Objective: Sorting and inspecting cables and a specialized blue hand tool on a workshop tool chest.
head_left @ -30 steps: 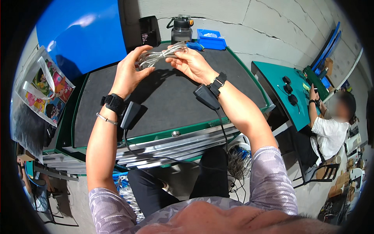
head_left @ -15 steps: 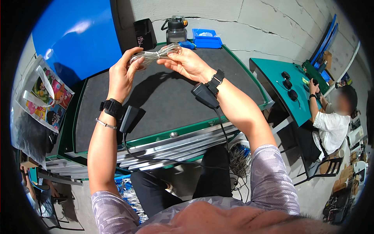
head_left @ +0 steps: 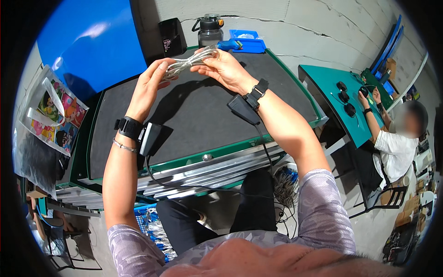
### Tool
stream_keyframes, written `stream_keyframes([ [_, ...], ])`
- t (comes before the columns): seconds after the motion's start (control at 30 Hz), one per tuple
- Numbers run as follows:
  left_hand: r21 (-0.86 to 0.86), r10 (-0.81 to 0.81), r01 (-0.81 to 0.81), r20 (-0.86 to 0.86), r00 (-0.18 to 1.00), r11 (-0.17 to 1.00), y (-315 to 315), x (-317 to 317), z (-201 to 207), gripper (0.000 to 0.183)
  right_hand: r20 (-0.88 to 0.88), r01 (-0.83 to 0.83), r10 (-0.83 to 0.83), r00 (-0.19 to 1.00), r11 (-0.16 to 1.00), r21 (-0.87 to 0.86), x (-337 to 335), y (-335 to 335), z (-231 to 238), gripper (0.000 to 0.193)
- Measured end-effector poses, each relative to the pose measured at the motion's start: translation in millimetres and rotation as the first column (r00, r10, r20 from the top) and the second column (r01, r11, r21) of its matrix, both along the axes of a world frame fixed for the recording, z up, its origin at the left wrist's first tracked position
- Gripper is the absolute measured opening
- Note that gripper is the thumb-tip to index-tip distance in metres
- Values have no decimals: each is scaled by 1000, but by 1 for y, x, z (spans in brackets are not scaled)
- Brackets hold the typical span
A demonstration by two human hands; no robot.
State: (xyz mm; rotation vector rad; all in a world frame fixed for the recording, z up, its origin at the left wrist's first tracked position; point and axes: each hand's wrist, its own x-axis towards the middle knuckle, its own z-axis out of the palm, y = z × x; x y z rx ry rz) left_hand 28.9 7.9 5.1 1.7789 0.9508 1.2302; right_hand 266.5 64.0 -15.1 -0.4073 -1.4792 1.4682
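A coiled bundle of clear-silver cable [head_left: 190, 62], tied round its middle, is held up over the dark mat between my two hands. My left hand [head_left: 148, 85] grips the bundle's left end, thumb and fingers closed on it. At the other end my right hand [head_left: 226, 69] pinches it, its lower fingers curled beneath. Just beyond the right fingertips sticks out a blue piece [head_left: 227, 45], which looks like a connector on the cable. A black strap with a box-shaped device sits on each wrist, and a black cord runs down from each.
Behind the green-edged dark worktop [head_left: 203, 124] stand a black holder [head_left: 171, 39], a bottle [head_left: 211, 31] and a blue tray [head_left: 251, 45]. A patterned bag [head_left: 55, 111] hangs at left. Cable-filled basket [head_left: 154, 226] sits below. A co-worker [head_left: 397, 147] sits at a teal table at right.
My left fingers have straightened and lie more over the bundle's end. The blue piece shows higher and more fully beside my right hand. The co-worker's hands have lifted and parted.
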Motion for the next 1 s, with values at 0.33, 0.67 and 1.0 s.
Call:
stream_keyframes([
  [0.33, 478, 317, -117, -364, 876, 871, 3, 0, 0, 40, 23, 30, -27, 999, 989, -142, -2, -3, 3, 26],
  [0.67, 712, 426, -153, -222, 877, 686, 0, 1, 5, 26, 4, -135, 135, 991, 987, -84, 0, 2, 3, 29],
  [1.0, 428, 274, -113, -334, 902, 897, -4, -1, 7, 20, -13, -142, 142, 990, 987, -69, -2, 8, -5, 26],
])
